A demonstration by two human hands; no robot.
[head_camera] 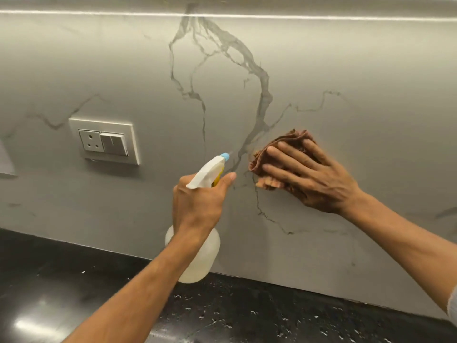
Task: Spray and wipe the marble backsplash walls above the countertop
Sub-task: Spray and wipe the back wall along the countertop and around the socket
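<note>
A home kitchen is shown. A grey-veined marble backsplash (321, 70) is seen rising from a glossy black speckled countertop (247, 313), and a lit strip is seen along the wall's top edge. A wall plate with a three-pin socket (90, 142) and a switch (114, 144) is set into the marble.

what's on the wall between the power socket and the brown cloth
In the head view, the spray bottle's blue nozzle and a dark marble vein cross the bare backsplash between the socket and the cloth.
</note>
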